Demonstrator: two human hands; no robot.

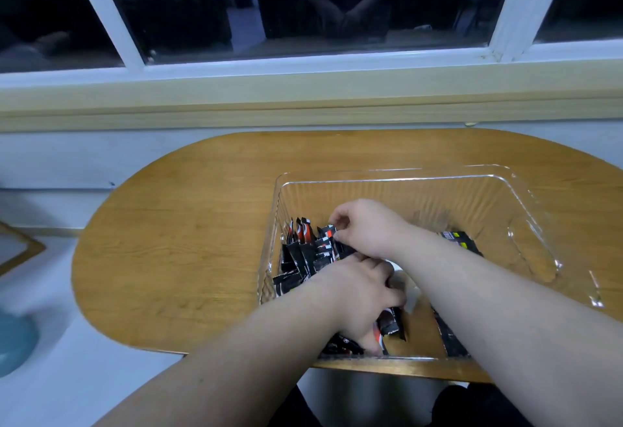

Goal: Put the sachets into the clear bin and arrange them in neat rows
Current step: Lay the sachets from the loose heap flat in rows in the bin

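Both hands inside clear bin (526, 197), left corner. Right hand (365, 227) farther in, fingertips pinched on top edge of upright sachets (308, 247); row stands just left of that grip, long axes roughly vertical, leaning, uneven. Left hand (359, 295) nearer body, curled over loose sachets (391, 323) lying flat beneath it; whether grip holds one, cannot tell. Stray sachet (460, 241) lies flat right of right wrist, well apart. Sachets black with red-white print, torn-looking edges. Bin sits on wooden surface (175, 241).
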